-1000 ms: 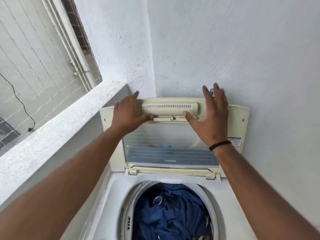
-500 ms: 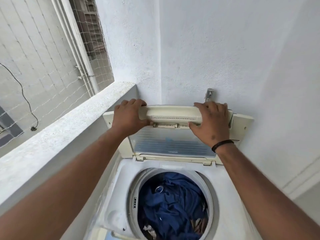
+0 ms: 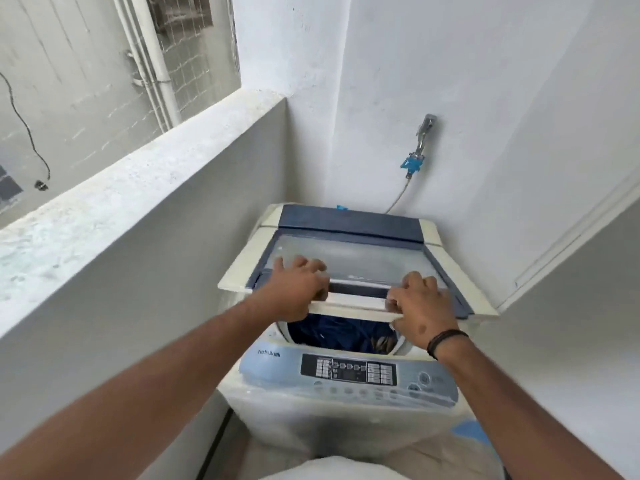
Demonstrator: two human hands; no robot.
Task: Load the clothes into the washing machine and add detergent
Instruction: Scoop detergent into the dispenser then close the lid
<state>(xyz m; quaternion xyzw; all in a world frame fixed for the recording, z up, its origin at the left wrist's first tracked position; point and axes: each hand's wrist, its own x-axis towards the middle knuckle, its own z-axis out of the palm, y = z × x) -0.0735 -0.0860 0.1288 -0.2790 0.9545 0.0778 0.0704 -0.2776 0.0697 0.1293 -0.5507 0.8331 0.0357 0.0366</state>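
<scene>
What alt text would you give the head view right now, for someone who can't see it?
Both hands, left hand and right hand, grip the front edge of the washing machine lid, nearly closed over blue clothes in the drum. The control panel faces the person; a wall tap stands behind.

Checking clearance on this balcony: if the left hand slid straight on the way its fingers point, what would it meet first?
The left hand points across the clear-windowed cream washing machine lid; probably the dark blue rear panel first, though depth is unclear.

The washing machine (image 3: pixel 341 386) is being carried by the floor (image 3: pixel 228 441), hard against a wall (image 3: pixel 194 244). Blue clothes (image 3: pixel 332 329) are being held in its drum, just below the fingers (image 3: pixel 304 268) curled on the lid (image 3: pixel 346 258).
</scene>
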